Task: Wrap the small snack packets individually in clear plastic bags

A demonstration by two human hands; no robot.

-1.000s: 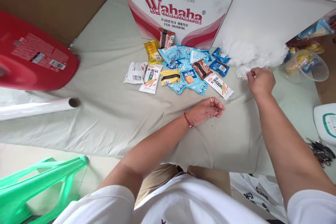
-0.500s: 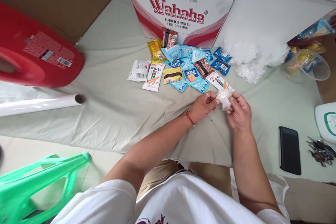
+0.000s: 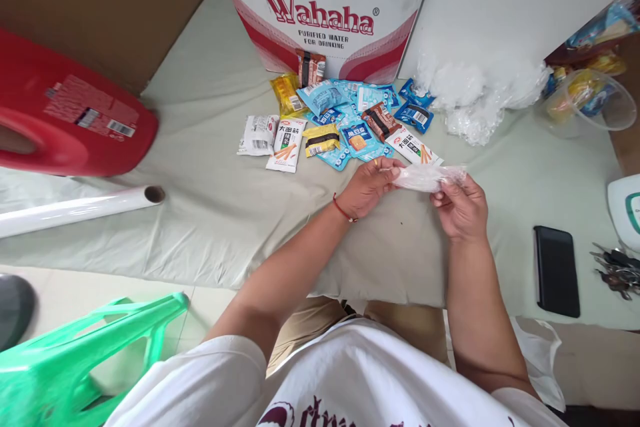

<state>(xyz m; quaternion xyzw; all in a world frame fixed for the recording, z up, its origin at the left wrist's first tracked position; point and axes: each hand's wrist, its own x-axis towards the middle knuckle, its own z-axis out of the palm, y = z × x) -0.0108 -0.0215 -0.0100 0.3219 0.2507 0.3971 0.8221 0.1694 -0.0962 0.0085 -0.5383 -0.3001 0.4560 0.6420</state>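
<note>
A clear, crumpled plastic cover [image 3: 423, 177] is stretched sideways between my two hands, just above the cloth near the snack pile. My left hand [image 3: 369, 187] pinches its left end between thumb and fingers. Its right end is gripped by my right hand [image 3: 461, 203], with the thumb on top. Right behind the plastic lies a white snack packet [image 3: 413, 147] with printed sticks on it. Blue packets [image 3: 358, 140], a yellow packet [image 3: 321, 140] and a brown packet [image 3: 380, 121] lie heaped farther back and to the left.
A Wahaha carton [image 3: 325, 13] stands behind the snacks. Crumpled clear plastic [image 3: 470, 97] and a transparent tub [image 3: 603, 103] are at back right. A phone [image 3: 557, 271] and keys [image 3: 617, 270] lie right. Left are a red jug [image 3: 75, 110], a film roll [image 3: 85, 209] and a green stool [image 3: 100, 347].
My hands have moved apart, and the plastic between them has gone from a small bunched ball to a long stretched strip. The view has shifted slightly.
</note>
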